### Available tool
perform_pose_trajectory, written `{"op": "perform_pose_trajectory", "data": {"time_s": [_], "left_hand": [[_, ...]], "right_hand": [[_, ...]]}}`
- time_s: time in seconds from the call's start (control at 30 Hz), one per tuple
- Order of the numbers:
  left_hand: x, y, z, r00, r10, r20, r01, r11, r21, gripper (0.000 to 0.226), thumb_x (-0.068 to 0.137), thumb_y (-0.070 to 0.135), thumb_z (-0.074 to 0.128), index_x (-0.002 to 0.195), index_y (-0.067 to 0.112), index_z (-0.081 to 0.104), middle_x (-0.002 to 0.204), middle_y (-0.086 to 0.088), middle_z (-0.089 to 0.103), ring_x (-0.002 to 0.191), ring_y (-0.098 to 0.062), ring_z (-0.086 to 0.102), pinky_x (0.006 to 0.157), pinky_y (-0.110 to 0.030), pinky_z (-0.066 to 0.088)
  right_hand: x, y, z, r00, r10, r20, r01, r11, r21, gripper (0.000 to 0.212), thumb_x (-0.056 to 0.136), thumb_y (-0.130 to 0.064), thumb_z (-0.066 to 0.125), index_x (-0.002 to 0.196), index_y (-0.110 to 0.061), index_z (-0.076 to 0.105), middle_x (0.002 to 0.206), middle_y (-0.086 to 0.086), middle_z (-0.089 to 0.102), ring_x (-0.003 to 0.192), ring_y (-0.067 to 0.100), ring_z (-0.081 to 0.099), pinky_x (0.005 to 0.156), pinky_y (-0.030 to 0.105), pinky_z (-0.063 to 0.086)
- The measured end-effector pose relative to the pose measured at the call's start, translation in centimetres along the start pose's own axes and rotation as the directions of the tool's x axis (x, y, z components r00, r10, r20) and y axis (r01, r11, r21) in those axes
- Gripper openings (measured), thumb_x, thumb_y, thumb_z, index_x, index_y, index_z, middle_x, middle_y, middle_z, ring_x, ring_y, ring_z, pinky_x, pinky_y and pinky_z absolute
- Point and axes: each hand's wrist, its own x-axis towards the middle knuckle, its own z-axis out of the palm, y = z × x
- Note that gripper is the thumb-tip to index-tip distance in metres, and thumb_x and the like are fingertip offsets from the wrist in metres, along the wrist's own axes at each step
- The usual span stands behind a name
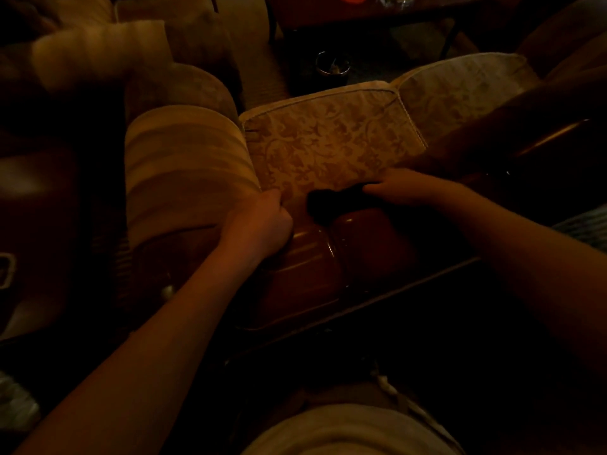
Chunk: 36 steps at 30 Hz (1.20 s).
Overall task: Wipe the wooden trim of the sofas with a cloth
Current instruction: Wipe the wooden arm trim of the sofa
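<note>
The room is dim. A floral-patterned back cushion (328, 142) leans above the glossy dark wooden trim (315, 257) of the sofa. My left hand (259, 221) grips the cushion's lower left corner, its fingers curled round the fabric. My right hand (410, 187) holds a dark cloth (331, 200) against the top of the wooden trim, just under the cushion's lower edge. The cloth is almost black and its shape is hard to make out.
A striped bolster or armrest (184, 172) lies to the left. A second patterned cushion (460, 87) stands at the right. A dark cup (332, 68) sits on the floor beyond, near a low table (377, 11). Another sofa arm (551, 136) is at the right.
</note>
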Motion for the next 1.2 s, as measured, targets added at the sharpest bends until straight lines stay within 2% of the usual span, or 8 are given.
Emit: {"op": "perform_pose_trajectory", "data": {"time_s": [0.1, 0.2, 0.33, 0.6, 0.8, 0.9, 1.07, 1.2], "left_hand": [[0.1, -0.1, 0.2, 1.0, 0.005, -0.01, -0.005, 1.0, 0.022, 0.031, 0.094, 0.019, 0.037, 0.119, 0.009, 0.053, 0.12, -0.018, 0.057, 0.104, -0.035, 0.054, 0.079, -0.038, 0.041], [0.3, -0.1, 0.3, 0.999, 0.032, -0.015, -0.031, 0.999, 0.01, 0.023, 0.094, 0.018, 0.038, 0.107, 0.01, 0.055, 0.112, -0.016, 0.059, 0.092, -0.03, 0.053, 0.073, -0.035, 0.039], [0.3, -0.2, 0.2, 0.999, 0.054, 0.011, -0.053, 0.998, -0.033, 0.024, 0.094, 0.02, 0.039, 0.106, 0.008, 0.056, 0.109, -0.017, 0.059, 0.093, -0.032, 0.054, 0.073, -0.036, 0.041], [0.7, -0.3, 0.1, 0.994, 0.092, 0.061, -0.089, 0.995, -0.052, 0.023, 0.093, 0.015, 0.038, 0.101, 0.004, 0.057, 0.108, -0.019, 0.059, 0.083, -0.025, 0.046, 0.068, -0.031, 0.03], [0.5, -0.4, 0.3, 0.995, 0.101, -0.004, -0.101, 0.992, -0.073, 0.017, 0.093, 0.014, 0.038, 0.094, 0.008, 0.054, 0.104, -0.015, 0.058, 0.08, -0.021, 0.045, 0.066, -0.03, 0.029], [0.6, -0.5, 0.3, 0.994, 0.11, -0.017, -0.111, 0.99, -0.092, 0.021, 0.092, 0.014, 0.039, 0.098, 0.006, 0.057, 0.104, -0.016, 0.059, 0.083, -0.025, 0.05, 0.067, -0.031, 0.031], [0.9, -0.8, 0.1, 0.999, 0.033, -0.009, -0.034, 0.956, -0.293, 0.019, 0.092, 0.01, 0.041, 0.092, 0.005, 0.059, 0.087, -0.01, 0.055, 0.079, -0.026, 0.052, 0.065, -0.036, 0.037], [1.3, -2.3, -1.2, 0.966, -0.172, 0.195, 0.26, 0.645, -0.719, 0.023, 0.092, 0.0, 0.041, 0.075, 0.008, 0.054, 0.073, -0.011, 0.055, 0.065, -0.022, 0.054, 0.058, -0.029, 0.044]], "right_hand": [[-0.4, 0.3, 0.1, 0.997, 0.075, -0.026, -0.076, 0.996, -0.056, 0.057, 0.089, -0.056, 0.039, 0.135, -0.023, 0.046, 0.136, 0.009, 0.048, 0.121, 0.03, 0.047, 0.101, 0.043, 0.037], [-3.8, -5.4, 2.6, 0.976, -0.097, -0.194, 0.086, 0.994, -0.066, 0.041, 0.091, -0.049, 0.04, 0.109, -0.018, 0.059, 0.104, 0.003, 0.057, 0.1, 0.021, 0.053, 0.078, 0.032, 0.037], [-9.8, -8.0, 7.9, 0.708, -0.261, -0.656, 0.231, 0.964, -0.135, 0.04, 0.086, -0.037, 0.039, 0.103, -0.01, 0.063, 0.101, 0.006, 0.062, 0.095, 0.027, 0.058, 0.077, 0.037, 0.045], [-4.8, -6.2, 4.3, 0.881, 0.069, -0.469, -0.117, 0.99, -0.074, 0.044, 0.092, -0.029, 0.042, 0.135, -0.022, 0.044, 0.131, 0.008, 0.048, 0.121, 0.03, 0.043, 0.099, 0.046, 0.033], [-9.4, -6.4, 9.1, 0.701, -0.146, -0.698, 0.122, 0.989, -0.085, 0.04, 0.081, -0.019, 0.05, 0.119, -0.016, 0.061, 0.12, 0.006, 0.059, 0.116, 0.029, 0.051, 0.094, 0.047, 0.041], [-7.2, -5.9, 6.3, 0.806, -0.123, -0.579, 0.102, 0.992, -0.068, 0.036, 0.087, -0.025, 0.054, 0.122, -0.02, 0.059, 0.12, 0.006, 0.059, 0.115, 0.027, 0.051, 0.1, 0.047, 0.037], [-1.1, -1.7, -0.4, 0.959, 0.281, -0.043, -0.279, 0.959, 0.044, 0.043, 0.096, -0.029, 0.046, 0.133, -0.006, 0.047, 0.133, 0.015, 0.049, 0.122, 0.032, 0.046, 0.097, 0.039, 0.037], [0.2, -3.7, 0.1, 0.977, 0.12, 0.174, -0.149, 0.976, 0.161, 0.041, 0.091, -0.024, 0.056, 0.13, -0.013, 0.051, 0.132, 0.007, 0.051, 0.118, 0.027, 0.051, 0.101, 0.036, 0.04]]}}
